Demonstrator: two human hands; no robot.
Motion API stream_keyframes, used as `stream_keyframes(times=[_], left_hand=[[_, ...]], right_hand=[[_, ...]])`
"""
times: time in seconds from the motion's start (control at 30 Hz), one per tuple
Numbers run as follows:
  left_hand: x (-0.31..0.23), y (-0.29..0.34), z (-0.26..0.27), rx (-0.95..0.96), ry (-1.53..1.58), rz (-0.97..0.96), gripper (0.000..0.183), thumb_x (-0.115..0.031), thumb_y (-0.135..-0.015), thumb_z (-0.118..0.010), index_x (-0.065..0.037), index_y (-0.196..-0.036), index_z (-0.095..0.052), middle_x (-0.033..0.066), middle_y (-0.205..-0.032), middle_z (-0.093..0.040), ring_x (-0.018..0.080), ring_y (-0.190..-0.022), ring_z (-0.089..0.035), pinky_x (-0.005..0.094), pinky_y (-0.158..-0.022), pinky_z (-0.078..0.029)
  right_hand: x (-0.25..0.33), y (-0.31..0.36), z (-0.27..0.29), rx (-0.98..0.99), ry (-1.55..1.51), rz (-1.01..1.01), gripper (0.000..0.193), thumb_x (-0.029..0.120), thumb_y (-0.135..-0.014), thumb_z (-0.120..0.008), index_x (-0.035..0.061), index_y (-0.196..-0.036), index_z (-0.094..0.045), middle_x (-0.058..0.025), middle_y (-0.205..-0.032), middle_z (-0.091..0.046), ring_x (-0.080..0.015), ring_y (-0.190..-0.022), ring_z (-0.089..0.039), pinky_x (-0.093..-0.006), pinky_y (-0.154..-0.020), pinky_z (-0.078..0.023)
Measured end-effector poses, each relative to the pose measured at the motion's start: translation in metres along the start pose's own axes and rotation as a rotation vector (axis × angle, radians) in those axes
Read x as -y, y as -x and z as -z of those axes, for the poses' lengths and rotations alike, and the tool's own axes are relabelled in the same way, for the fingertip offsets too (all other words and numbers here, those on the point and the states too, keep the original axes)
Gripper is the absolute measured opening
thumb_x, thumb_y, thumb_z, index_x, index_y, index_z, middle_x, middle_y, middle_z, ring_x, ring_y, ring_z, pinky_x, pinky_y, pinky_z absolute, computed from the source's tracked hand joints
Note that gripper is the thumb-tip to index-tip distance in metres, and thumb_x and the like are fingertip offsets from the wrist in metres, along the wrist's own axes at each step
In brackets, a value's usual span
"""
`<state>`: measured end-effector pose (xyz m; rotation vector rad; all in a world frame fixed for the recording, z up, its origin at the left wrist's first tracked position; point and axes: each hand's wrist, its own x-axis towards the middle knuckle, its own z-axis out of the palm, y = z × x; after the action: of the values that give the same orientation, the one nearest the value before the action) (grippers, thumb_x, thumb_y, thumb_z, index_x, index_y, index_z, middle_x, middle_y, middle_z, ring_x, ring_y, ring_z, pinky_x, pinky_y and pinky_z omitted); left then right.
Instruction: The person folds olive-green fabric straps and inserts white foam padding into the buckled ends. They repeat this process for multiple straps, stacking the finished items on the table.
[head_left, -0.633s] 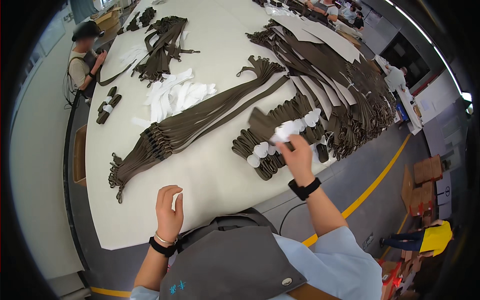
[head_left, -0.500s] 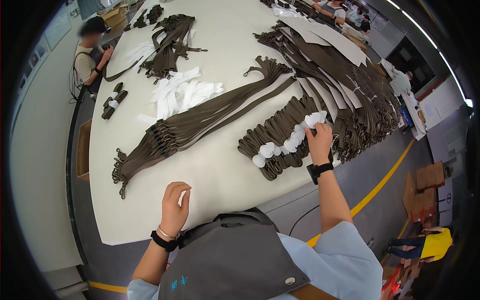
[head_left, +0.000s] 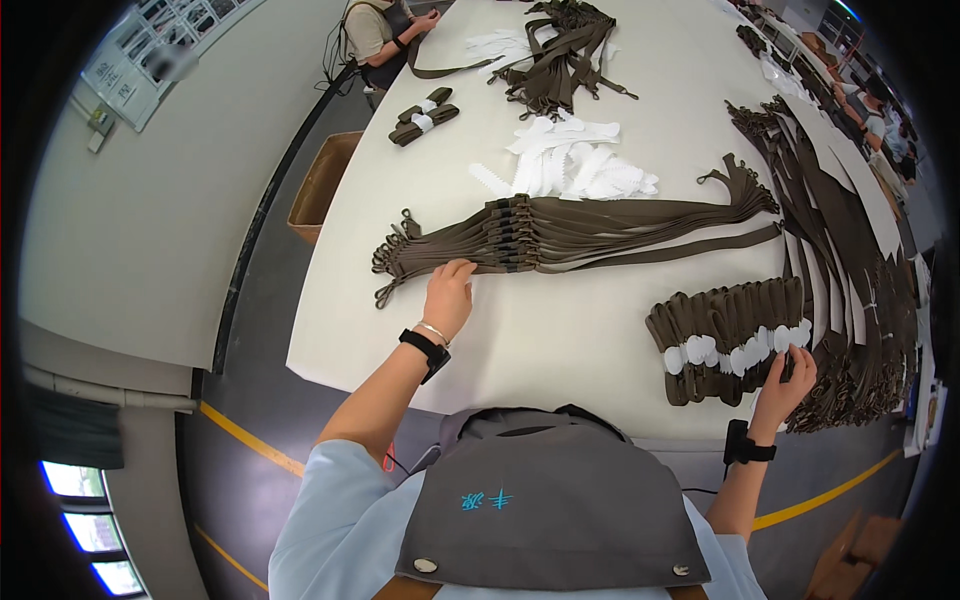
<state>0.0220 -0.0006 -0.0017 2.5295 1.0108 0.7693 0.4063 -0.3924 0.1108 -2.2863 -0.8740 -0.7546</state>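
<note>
Two hands are at work on the big white table [head_left: 560, 330], and each one is on a different pile. Your left hand [head_left: 449, 297] lies flat and open, fingers spread a little. Its fingertips touch the near edge of the long bundle of brown straps [head_left: 560, 235], close to the end with the metal hooks. It holds nothing.

Your right hand [head_left: 786, 385] is curled. Its fingers pinch at the near right end of the row of folded brown straps [head_left: 728, 330], where the white paper tags [head_left: 745, 352] sit. It looks like you have hold of one tag or one strap end, but you cannot tell which, since the fingers hide it.

It looks like you are picking one piece out of the tagged row while the other hand rests by the long bundle. For the next move, a sure pinch would help, so only one piece lifts and the others stay in line.

The tagged row lies just past your right hand and runs off toward your left hand, with bare table between. The long bundle stretches from your left hand far across to the right. Past it lies a heap of white cut pieces [head_left: 575, 165]. More brown straps [head_left: 860, 270] lie beyond your right hand. Another person [head_left: 385, 25] works at the far end, well away from your hands.
</note>
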Motion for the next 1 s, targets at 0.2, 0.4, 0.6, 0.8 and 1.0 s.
stream_keyframes(times=[0.2, 0.4, 0.6, 0.8, 1.0], left_hand=[[-0.011, -0.021, -0.033, 0.157, -0.355, -0.141, 0.014, -0.009, -0.082, -0.064, -0.007, -0.095, -0.066, 0.0067, -0.098, -0.059, 0.0251, -0.095, -0.057, 0.0374, -0.080, -0.043], [-0.016, -0.009, -0.021, 0.093, -0.359, -0.323, 0.016, -0.012, -0.076, -0.071, -0.006, -0.086, -0.061, 0.0089, -0.098, -0.061, 0.0255, -0.092, -0.059, 0.0386, -0.083, -0.045], [-0.063, 0.011, 0.034, 0.097, 0.237, -0.228, 0.032, -0.002, -0.074, -0.072, -0.001, -0.096, -0.048, 0.0139, -0.104, -0.061, 0.0339, -0.084, -0.062, 0.0404, -0.074, -0.053], [-0.117, 0.006, 0.106, 0.519, 0.920, 0.260, 0.034, -0.011, -0.088, -0.073, -0.003, -0.111, -0.050, 0.0073, -0.090, -0.065, 0.0151, -0.074, -0.059, 0.0298, -0.063, -0.048], [-0.130, 0.004, 0.130, 1.009, 1.220, 0.199, 0.029, -0.030, -0.103, -0.053, -0.002, -0.095, -0.055, -0.0024, -0.067, -0.054, 0.0067, -0.059, -0.048, 0.0213, -0.055, -0.038]], right_hand=[[0.124, 0.014, -0.029, 0.250, -0.505, 0.076, 0.013, -0.001, -0.087, -0.063, 0.0009, -0.100, -0.065, -0.0127, -0.108, -0.060, -0.0296, -0.104, -0.057, -0.0380, -0.090, -0.046], [0.189, 0.032, -0.081, 0.577, -0.721, 0.373, 0.020, -0.002, -0.079, -0.068, 0.0009, -0.098, -0.065, -0.0130, -0.106, -0.060, -0.0331, -0.103, -0.056, -0.0405, -0.085, -0.049], [0.264, 0.034, -0.104, 0.494, -0.726, 0.552, 0.034, 0.002, -0.076, -0.070, 0.0035, -0.109, -0.062, -0.0133, -0.103, -0.062, -0.0342, -0.102, -0.058, -0.0399, -0.087, -0.049], [0.269, 0.014, -0.100, 0.894, -0.903, 0.527, 0.030, 0.002, -0.072, -0.070, 0.0040, -0.100, -0.059, -0.0119, -0.094, -0.062, -0.0329, -0.085, -0.061, -0.0388, -0.069, -0.050], [0.280, -0.014, -0.054, 0.666, -0.925, 0.849, 0.030, 0.006, -0.070, -0.072, 0.0070, -0.097, -0.059, -0.0071, -0.073, -0.061, -0.0283, -0.065, -0.061, -0.0372, -0.055, -0.048]])
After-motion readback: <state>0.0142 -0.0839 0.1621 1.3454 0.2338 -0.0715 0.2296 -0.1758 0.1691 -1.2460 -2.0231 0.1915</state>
